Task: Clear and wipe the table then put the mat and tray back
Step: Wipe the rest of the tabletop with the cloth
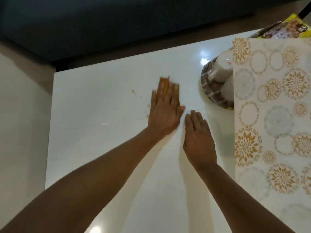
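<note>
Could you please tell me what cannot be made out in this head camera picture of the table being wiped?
- Tray: its right part is hidden under the patterned mat.
- Cups on the tray: partly covered by the mat.
- Orange cloth: mostly hidden under the left hand and motion-blurred.
- Yellow packet: print too blurred to read.

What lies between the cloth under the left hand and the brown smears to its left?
Nothing visible. The left hand presses the orange cloth flat on the table; only bare white surface separates it from the smears.
</note>
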